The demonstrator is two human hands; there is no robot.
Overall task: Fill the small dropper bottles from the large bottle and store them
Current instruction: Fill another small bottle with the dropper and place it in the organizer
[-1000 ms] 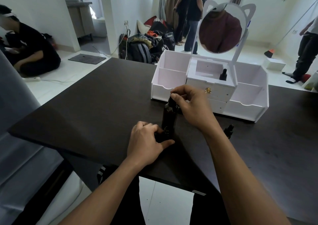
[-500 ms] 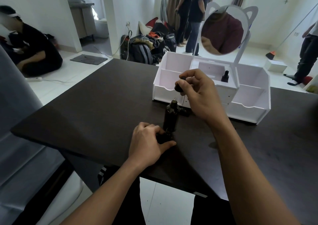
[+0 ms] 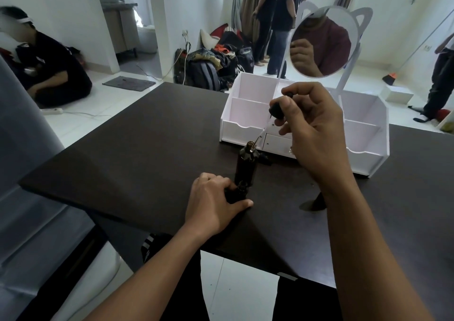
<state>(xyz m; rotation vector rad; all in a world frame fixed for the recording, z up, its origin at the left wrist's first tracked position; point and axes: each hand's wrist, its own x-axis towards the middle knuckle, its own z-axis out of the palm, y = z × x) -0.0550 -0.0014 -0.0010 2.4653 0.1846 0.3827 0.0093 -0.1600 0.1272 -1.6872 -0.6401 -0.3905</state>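
The large dark bottle [image 3: 247, 166] stands open on the dark table [image 3: 147, 153]. My right hand [image 3: 312, 129] holds its black dropper cap [image 3: 277, 108] above and to the right of it. The thin glass pipette [image 3: 260, 135] slants down, with its tip at the bottle's mouth. My left hand [image 3: 212, 204] grips a small dark dropper bottle [image 3: 237, 193], open at the top, just in front of the large bottle. Another small dark item [image 3: 319, 201] shows by my right forearm, mostly hidden.
A white organiser [image 3: 248, 121] with compartments, drawers and a cat-ear mirror [image 3: 321, 40] stands behind the bottles. A small dark object [image 3: 264, 158] lies at its base. One person sits on the floor at left; others stand at the back and right.
My right hand has lifted the dropper cap up and away from the large bottle, drawing the pipette out until only its tip is at the mouth. My left hand stayed on the small bottle.
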